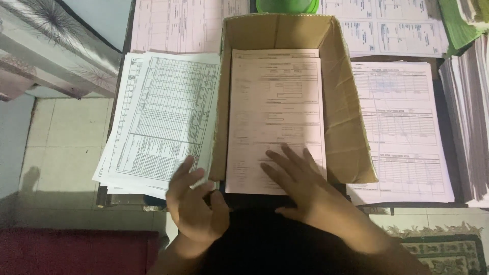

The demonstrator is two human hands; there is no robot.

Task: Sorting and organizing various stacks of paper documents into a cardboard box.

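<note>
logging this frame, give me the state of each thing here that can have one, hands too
cardboard box: open, flaps down, sheets inside
pink form: flat, topmost in the box
right hand: open, palm down on the pink form
left hand: open, fingers over the left stack's near corner
left stack of printed tables: fanned, overhanging the edge
right stack of forms: flat, squared

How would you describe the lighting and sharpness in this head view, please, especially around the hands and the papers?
In the head view, light is dim and uneven: the sheet in the cardboard box is brightest, the bottom edge falls into near black. The left hand is motion-blurred over the left paper stack; the right hand is sharper, flat on the pink form. Print is too soft to read; no glare.
</note>
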